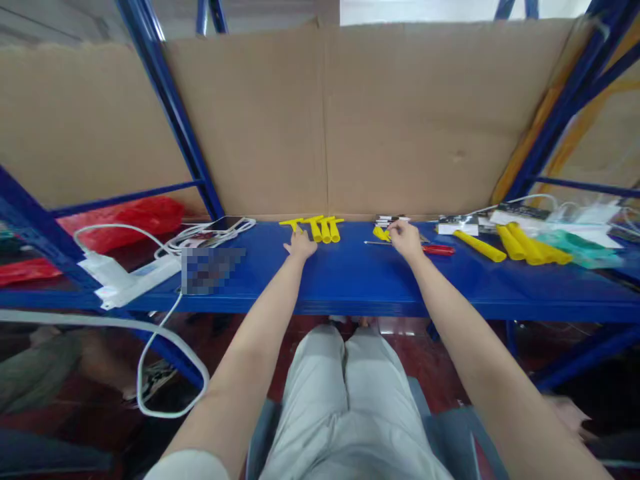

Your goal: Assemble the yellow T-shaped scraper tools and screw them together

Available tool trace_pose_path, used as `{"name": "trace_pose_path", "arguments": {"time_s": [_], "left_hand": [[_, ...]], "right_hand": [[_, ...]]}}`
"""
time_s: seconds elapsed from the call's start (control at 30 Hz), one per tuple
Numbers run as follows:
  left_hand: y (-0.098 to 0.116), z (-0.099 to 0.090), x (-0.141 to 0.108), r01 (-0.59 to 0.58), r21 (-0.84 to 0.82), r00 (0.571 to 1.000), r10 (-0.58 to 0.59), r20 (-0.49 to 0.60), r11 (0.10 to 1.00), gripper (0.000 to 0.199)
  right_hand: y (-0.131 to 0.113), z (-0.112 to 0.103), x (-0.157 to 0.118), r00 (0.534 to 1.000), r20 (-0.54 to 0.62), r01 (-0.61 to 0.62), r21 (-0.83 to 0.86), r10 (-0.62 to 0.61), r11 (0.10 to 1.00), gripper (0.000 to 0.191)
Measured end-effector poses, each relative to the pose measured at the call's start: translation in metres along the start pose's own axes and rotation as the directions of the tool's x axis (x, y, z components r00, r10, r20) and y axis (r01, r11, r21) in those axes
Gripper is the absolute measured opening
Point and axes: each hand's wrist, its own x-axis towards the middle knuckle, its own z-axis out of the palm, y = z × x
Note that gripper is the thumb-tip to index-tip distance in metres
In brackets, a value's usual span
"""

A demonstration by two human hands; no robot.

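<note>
Near the foot of the cardboard backing (400, 120), toward the far edge of the blue shelf (350, 283), yellow T-shaped pieces (325, 230) lie in a row; my left hand (301, 247) reaches the leftmost, though I cannot tell if I'm grasping it. My right hand (406, 241), fingers bunched, is at a small yellow piece (381, 233), its grip unclear, beside a red tool handle (439, 250). Farther right, yellow tubes (480, 247) lie near black-and-white packets (457, 225), their print too small to read.
</note>
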Motion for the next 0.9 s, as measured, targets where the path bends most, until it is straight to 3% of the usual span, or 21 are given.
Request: {"name": "trace_pose_path", "arguments": {"time_s": [0.23, 0.47, 0.9], "left_hand": [[-0.005, -0.004, 0.006, 0.036, -0.079, 0.997, -0.041, -0.058, 0.996, 0.053], [-0.003, -0.009, 0.026, 0.174, -0.109, 0.983, -0.179, -0.04, 0.979, 0.043], [-0.031, -0.01, 0.034, 0.11, -0.198, 0.983, -0.136, -0.125, 0.974, 0.038]], "right_hand": [[0.004, 0.0, 0.0, 1.0, -0.022, -0.001, 0.011, 0.001, 1.0, 0.021], [0.003, -0.001, -0.001, 1.0, 0.002, -0.021, -0.011, 0.021, 1.0, 0.022], [0.004, -0.002, -0.003, 1.0, 0.012, -0.016, 0.021, 0.015, 1.0, 0.023]]}}
